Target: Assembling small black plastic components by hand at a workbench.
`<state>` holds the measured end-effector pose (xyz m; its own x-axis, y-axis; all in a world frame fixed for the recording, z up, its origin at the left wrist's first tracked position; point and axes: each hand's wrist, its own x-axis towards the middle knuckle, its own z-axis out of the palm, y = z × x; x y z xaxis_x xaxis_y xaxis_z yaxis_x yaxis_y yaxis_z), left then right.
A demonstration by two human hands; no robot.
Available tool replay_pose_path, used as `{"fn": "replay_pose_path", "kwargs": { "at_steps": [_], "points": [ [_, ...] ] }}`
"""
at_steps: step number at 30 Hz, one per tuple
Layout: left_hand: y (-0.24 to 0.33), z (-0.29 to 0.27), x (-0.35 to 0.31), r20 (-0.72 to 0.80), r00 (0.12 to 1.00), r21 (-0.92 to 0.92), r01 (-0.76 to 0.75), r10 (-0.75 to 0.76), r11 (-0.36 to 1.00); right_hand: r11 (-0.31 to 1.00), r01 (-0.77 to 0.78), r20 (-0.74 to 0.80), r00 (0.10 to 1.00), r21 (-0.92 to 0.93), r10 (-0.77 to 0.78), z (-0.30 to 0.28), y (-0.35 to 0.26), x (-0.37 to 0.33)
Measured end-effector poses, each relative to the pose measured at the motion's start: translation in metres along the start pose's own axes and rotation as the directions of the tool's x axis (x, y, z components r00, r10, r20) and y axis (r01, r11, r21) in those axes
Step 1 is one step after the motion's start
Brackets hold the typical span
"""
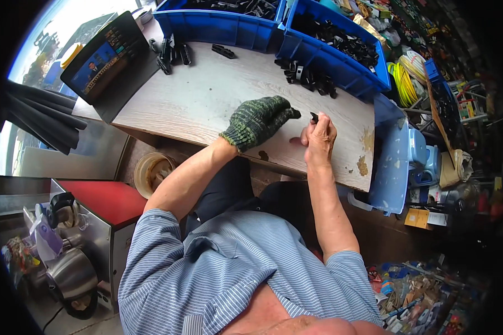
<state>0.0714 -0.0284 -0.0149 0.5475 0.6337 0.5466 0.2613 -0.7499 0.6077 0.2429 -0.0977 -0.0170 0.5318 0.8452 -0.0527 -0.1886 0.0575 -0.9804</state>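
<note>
My left hand (258, 120), in a green and black knitted glove, is over the middle of the table (179, 106). Its fingers are curled together and point toward my right hand; at their dark tips I cannot make out what, if anything, is held. My bare right hand (320, 139) pinches a small black plastic part (314, 118) between thumb and fingers. A narrow gap separates the two hands. Beyond my right hand lies a pile of black plastic parts (307, 78). Another small group of black parts (170, 53) and a single black clip-like part (223, 51) lie farther left.
Two blue crates (221, 28) (335, 62) filled with black parts line the table's far edge. A tablet (103, 64) stands at the left. A light-blue plastic bin (389, 162) adjoins the right edge. Below left are a bucket (145, 173) and a red-topped cabinet (103, 198).
</note>
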Motion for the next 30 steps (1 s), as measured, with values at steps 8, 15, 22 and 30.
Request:
{"fn": "replay_pose_path", "kwargs": {
  "at_steps": [8, 15, 22, 30],
  "points": [
    [0.032, 0.022, 0.002, 0.043, 0.984, -0.254, 0.178, -0.173, 0.951, 0.999, -0.03, -0.115, 0.993, -0.013, 0.029, 0.003, -0.003, -0.004],
    [0.029, 0.05, -0.003, -0.009, 0.963, -0.087, 0.267, -0.269, 0.96, 0.974, 0.121, -0.079, 0.987, -0.192, -0.138, -0.01, 0.02, 0.011],
    [0.067, 0.074, 0.01, -0.142, 0.919, -0.299, 0.315, -0.368, 0.901, 0.939, 0.262, -0.067, 0.957, -0.222, -0.282, -0.027, 0.021, 0.015],
    [0.064, 0.06, 0.006, 0.1, 0.9, -0.339, 0.432, -0.424, 0.836, 0.984, 0.178, 0.021, 0.984, -0.032, -0.177, -0.029, 0.021, 0.009]
  ]
}}
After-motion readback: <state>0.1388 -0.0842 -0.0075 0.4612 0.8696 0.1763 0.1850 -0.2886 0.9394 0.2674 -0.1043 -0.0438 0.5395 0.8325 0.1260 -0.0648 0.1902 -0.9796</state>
